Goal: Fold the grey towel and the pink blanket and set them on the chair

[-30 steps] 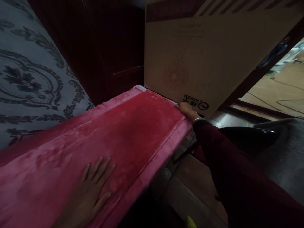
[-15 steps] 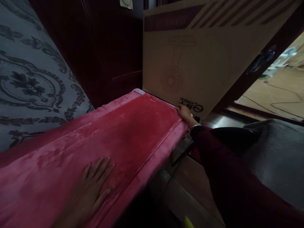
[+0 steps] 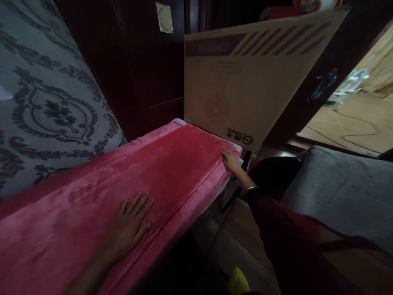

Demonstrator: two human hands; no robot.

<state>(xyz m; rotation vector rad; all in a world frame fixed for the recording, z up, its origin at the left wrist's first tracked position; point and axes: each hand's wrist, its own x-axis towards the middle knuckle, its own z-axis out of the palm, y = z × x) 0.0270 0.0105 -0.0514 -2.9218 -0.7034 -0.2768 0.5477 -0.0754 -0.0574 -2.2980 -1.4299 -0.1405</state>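
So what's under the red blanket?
Only a white edge peeks out of the red blanket by the cardboard box. The rest is hidden. The left hand lies flat on top; the right hand touches its corner.

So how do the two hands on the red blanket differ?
The left hand lies flat on top, fingers spread; the right hand is at the far corner beside the cardboard box. The left forearm is bare; the right is sleeved. Both touch the red blanket.

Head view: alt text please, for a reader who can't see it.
The left hand lies flat on a long red plush blanket, and the right hand touches its far corner. A cardboard box with a fan drawing stands just beyond.
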